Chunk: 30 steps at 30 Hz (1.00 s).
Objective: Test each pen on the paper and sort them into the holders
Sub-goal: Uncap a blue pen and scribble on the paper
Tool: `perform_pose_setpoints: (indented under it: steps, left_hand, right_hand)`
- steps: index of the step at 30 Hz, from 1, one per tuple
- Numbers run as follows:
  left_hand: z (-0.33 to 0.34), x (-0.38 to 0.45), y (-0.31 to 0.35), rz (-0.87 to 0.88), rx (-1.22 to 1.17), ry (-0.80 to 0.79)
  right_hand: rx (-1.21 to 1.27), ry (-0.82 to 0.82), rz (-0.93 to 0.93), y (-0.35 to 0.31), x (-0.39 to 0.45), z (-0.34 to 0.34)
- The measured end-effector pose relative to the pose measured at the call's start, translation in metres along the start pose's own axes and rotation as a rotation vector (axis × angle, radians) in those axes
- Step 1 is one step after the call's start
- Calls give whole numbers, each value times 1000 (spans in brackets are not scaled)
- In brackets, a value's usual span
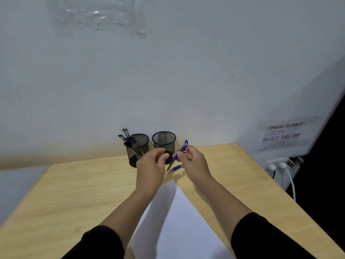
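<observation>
Head view: the right hand (192,157) pinches a blue capped pen (178,153) above the white paper sheet (179,221); the left hand (150,162), fingers curled, holds nothing visible. Testing seems pending: next, the tip must meet paper, then the empty black mesh holder (164,142) or the pen-filled mesh holder (138,148).

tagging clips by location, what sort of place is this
Probably a small office or back-room desk: a wooden desk against a bare wall, two mesh pen holders, and a handwritten CCTV notice above a power strip.
</observation>
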State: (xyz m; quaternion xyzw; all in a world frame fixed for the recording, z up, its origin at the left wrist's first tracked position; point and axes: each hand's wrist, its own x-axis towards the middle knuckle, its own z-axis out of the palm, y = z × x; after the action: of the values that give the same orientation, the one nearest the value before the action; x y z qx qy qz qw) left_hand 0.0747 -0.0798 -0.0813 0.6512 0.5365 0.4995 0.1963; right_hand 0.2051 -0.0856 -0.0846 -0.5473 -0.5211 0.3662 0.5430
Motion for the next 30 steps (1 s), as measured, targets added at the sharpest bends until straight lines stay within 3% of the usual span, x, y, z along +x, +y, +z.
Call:
perform_pose_setpoints:
  steps: [7,15,22,26,30]
  left_hand:
    - [-44,-7,-1,-20,-112,-104]
    - [-85,-17,-39,-312,-183,65]
    - [-87,-35,-45,-341,-341,-87]
    - [-84,-37,-39,-313,-436,-99]
    - [-84,-32,-41,-392,-500,-93]
  right_hand:
    - [-138,-215,-113,-16,-21,26]
    - [-42,-368,110,-27,-31,31]
    - [512,-273,278,-26,-41,58]
    - [535,-230,257,-24,-45,71]
    - [446,-203,153,-25,-46,74]
